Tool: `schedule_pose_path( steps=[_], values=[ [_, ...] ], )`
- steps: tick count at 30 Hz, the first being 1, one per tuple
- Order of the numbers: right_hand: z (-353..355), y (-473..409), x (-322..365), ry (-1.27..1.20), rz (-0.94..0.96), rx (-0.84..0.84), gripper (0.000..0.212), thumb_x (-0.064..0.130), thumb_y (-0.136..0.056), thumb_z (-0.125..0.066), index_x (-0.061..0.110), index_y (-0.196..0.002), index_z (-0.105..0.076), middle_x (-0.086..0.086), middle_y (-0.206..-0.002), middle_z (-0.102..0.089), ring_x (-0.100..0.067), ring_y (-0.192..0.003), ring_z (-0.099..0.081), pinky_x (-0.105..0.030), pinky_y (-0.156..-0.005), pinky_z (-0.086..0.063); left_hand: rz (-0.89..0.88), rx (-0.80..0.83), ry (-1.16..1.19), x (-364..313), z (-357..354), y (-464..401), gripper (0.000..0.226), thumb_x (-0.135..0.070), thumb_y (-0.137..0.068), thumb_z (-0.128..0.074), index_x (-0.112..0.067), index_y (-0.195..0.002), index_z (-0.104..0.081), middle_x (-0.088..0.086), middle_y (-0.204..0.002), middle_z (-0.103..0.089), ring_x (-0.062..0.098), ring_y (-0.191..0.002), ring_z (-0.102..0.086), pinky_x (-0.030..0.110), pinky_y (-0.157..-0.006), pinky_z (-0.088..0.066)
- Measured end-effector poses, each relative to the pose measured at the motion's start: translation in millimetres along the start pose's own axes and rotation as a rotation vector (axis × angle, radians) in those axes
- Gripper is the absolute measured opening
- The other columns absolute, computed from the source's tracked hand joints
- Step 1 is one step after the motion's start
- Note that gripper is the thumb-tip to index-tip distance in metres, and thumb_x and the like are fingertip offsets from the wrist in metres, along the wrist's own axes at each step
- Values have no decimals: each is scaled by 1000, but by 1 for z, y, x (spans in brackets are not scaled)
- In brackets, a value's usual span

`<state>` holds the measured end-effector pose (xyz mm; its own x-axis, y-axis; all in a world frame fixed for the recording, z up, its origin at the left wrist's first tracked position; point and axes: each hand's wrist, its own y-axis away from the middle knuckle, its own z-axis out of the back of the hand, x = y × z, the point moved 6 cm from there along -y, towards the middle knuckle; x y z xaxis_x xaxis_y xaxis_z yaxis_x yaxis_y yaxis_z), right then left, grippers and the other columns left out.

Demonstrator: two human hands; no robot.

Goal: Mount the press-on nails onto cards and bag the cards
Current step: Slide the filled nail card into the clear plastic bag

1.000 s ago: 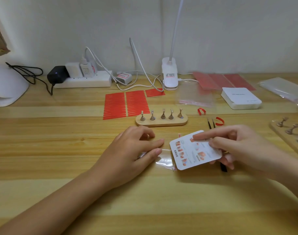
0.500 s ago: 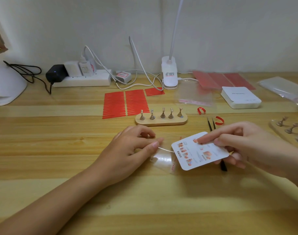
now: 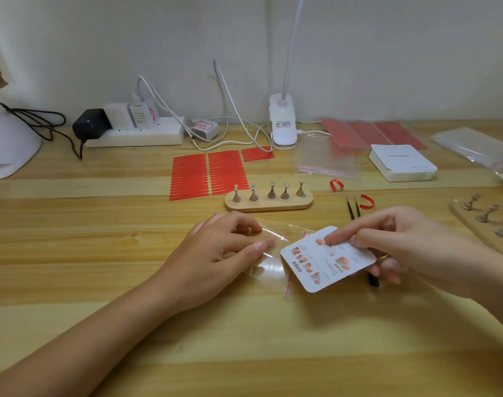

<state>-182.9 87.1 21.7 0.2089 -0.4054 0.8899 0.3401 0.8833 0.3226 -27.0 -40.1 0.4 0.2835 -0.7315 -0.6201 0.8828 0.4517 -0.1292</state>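
Rightward slides the card (image 3: 327, 259) since a second ago, pinched in the right hand (image 3: 410, 247), clear of the clear bag (image 3: 268, 260). Left hand (image 3: 224, 250) pinches that bag, its mouth just beside the card's left edge, above the table (image 3: 129, 253).

Printed matter is present, but none of it resolves into legible characters. The white rounded-corner card (image 3: 327, 260) carries small orange nail pictures with lines of dark print beside them and one vertical caption near its left edge, all too small to read. The white clip-on lamp base (image 3: 282, 121) bears a label with fine print, blurred. The small white plug adapter (image 3: 205, 129) has a red-bordered sticker with handwritten marks, illegible. The white flat box (image 3: 402, 161) shows a faint grey line.
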Motion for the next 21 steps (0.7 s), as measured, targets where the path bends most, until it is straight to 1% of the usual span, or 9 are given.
schedule_pose_path(
  steps=[2,4,6,8,11,13,15,18,21],
  values=[
    [1,0,1,1,16,-40,45,-4,-89,-45,21,-72,-77,5,-54,-65,-5,-38,-46,-16,-35,-36,1,8,2,0,0,1,34,-54,-83,-35,-50,-105,-61,-31,-109,-47,-10,-108,-38,23,-98,-27],
    [5,1,1,18,33,-83,44,-4,-89,-45,21,-71,-77,6,-52,-64,-5,-37,-46,-16,-35,-36,-5,10,-3,0,0,1,33,-60,-83,-34,-53,-103,-58,-31,-109,-47,-11,-108,-37,23,-98,-27],
    [8,2,2,47,47,-105,45,-5,-88,-45,21,-70,-77,4,-54,-65,-6,-38,-46,-16,-36,-37,-13,-2,5,1,0,0,45,-66,-78,-27,-51,-102,-62,-31,-109,-48,-9,-108,-38,24,-99,-28],
    [11,3,3,59,51,-100,45,-4,-87,-46,21,-68,-78,-1,-56,-65,-7,-39,-46,-16,-36,-38,-10,-16,21,2,0,-1,52,-67,-77,-27,-45,-103,-66,-31,-109,-49,-7,-109,-40,27,-99,-31],
    [10,3,3,55,26,-52,42,-1,-86,-47,21,-67,-78,-5,-56,-64,-7,-39,-45,-17,-36,-38,2,-26,50,2,0,-2,39,-60,-82,-37,-43,-102,-66,-33,-112,-47,-8,-108,-40,32,-99,-34],
    [7,2,1,37,9,-19,42,-1,-86,-47,20,-68,-78,-3,-53,-63,-7,-37,-44,-17,-35,-37,9,-25,63,1,0,-2,34,-54,-83,-37,-45,-101,-65,-33,-113,-45,-8,-107,-40,34,-98,-37],
    [6,1,0,34,5,-13,43,-3,-87,-46,20,-68,-77,0,-50,-62,-6,-37,-44,-16,-35,-36,13,-12,63,1,0,-2,31,-53,-83,-37,-50,-100,-62,-33,-114,-45,-7,-108,-40,35,-98,-37],
    [5,-1,-1,34,15,-35,44,-4,-87,-46,21,-68,-78,2,-51,-63,-6,-38,-46,-16,-35,-36,11,7,49,1,-1,-2,32,-57,-82,-37,-51,-101,-61,-34,-115,-43,-7,-109,-39,32,-100,-33],
    [3,-2,-1,19,30,-68,44,-3,-88,-47,22,-69,-78,4,-53,-65,-5,-39,-48,-15,-36,-37,-9,33,3,2,-1,-1,45,-67,-77,-31,-49,-103,-63,-37,-115,-41,-9,-111,-38,23,-100,-27]
  ],
)
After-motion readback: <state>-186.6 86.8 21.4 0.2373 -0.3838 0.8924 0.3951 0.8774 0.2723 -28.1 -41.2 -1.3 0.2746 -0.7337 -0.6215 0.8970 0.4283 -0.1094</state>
